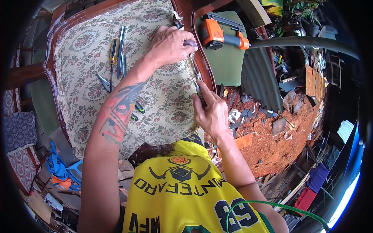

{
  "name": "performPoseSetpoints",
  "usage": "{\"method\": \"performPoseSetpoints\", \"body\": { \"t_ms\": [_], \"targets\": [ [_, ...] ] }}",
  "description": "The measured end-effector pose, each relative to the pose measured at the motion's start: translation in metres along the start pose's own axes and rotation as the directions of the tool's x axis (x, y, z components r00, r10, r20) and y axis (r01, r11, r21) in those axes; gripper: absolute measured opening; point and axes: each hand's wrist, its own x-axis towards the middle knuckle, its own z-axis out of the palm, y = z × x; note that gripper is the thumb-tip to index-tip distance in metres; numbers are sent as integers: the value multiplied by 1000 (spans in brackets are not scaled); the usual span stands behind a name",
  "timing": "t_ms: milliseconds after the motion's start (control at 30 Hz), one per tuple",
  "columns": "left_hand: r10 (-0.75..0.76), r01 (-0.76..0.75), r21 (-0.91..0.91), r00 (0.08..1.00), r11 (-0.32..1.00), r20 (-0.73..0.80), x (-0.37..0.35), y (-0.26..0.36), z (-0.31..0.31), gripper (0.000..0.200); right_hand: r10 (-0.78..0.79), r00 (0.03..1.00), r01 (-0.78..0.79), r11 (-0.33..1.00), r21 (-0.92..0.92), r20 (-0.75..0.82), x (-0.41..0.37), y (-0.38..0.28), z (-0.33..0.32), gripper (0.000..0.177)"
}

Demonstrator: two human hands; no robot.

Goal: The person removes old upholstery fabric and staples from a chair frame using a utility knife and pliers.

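The loose edge of the floral fabric [193, 69] runs along the right side of the upholstered seat, just against the curved wooden frame [205, 66], and both hands work on that strip. The left hand [169, 44] sits at the upper end of the edge, fingers curled tight around a grey handle [190, 42] whose end pokes out towards the frame. The edge passes directly beneath its knuckles. Lower down, the right hand [213, 113] pinches a slim dark tool [200, 96] between thumb and fingers, its tip laid on the same edge, so the fabric strip stretches between the two grips.

Further left on the seat cover lie a yellow-handled screwdriver [113, 50], two long metal tools [122, 48] beside it, a pair of pliers [104, 81] and a green-handled tool [139, 107] partly hidden under the left forearm. Beyond the frame an orange power tool [217, 35] rests on a green board [227, 62], with red earth [272, 143] and scraps below it
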Motion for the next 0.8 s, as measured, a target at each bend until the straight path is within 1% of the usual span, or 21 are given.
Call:
{"method": "performPoseSetpoints", "body": {
  "t_ms": [33, 100, 133, 167, 233, 300, 367, 433, 533, 600, 633, 700, 733, 800],
  "targets": [
    [-16, 16, 4, 999, 1000, -41, 1, -1, 3, 26, -5, 1000, 5, 1000, -9, 4, 8, 0, 4, 46],
    [-40, 39, -18, 998, 999, -47, 4, 1, 2, 25, -65, 997, 64, 998, -16, -52, 20, -3, 10, 45],
    [-57, 57, -18, 997, 998, -43, 6, -1, 3, 24, 3, 1000, -3, 1000, -14, -4, 24, -7, 6, 41],
    [-74, 73, -19, 996, 997, -40, 8, -3, 3, 23, 0, 1000, 0, 1000, -25, 1, 27, -6, 7, 41],
    [-74, 71, -68, 996, 995, -44, 9, -7, 4, 25, 10, 998, -12, 999, -31, -61, 30, -2, 9, 38],
    [-61, 45, -122, 990, 992, -131, 8, -7, 7, 25, 0, 999, -3, 999, -52, -55, 30, -2, 6, 36],
    [-87, 71, -120, 988, 990, -128, 8, -7, 7, 24, 23, 998, -24, 1000, -20, -50, 31, 2, 7, 36],
    [-88, 78, -97, 991, 992, -98, 6, -6, 6, 24, 20, 999, -21, 1000, -19, -51, 29, 5, 9, 36],
    [-98, 88, -108, 991, 990, -92, 6, -6, 4, 25, -2, 998, 1, 1000, -19, -62, 28, 5, 11, 37],
    [-86, 74, -123, 991, 990, -99, 6, -9, 6, 25, 57, 998, -60, 995, -77, -35, 29, 2, 10, 37],
    [-72, 58, -134, 992, 989, -102, 6, -10, 7, 26, 56, 998, -59, 995, -81, -33, 30, 2, 9, 37],
    [-80, 67, -137, 992, 988, -94, 6, -9, 5, 26, 124, 992, -124, 991, -50, -3, 30, 1, 9, 37],
    [-85, 73, -137, 993, 988, -83, 6, -8, 5, 27, 126, 992, -126, 991, -53, 0, 29, 2, 10, 37],
    [-87, 74, -135, 992, 988, -95, 6, -9, 8, 27, 69, 997, -71, 997, -33, -35, 29, 6, 13, 37]
  ]
}}
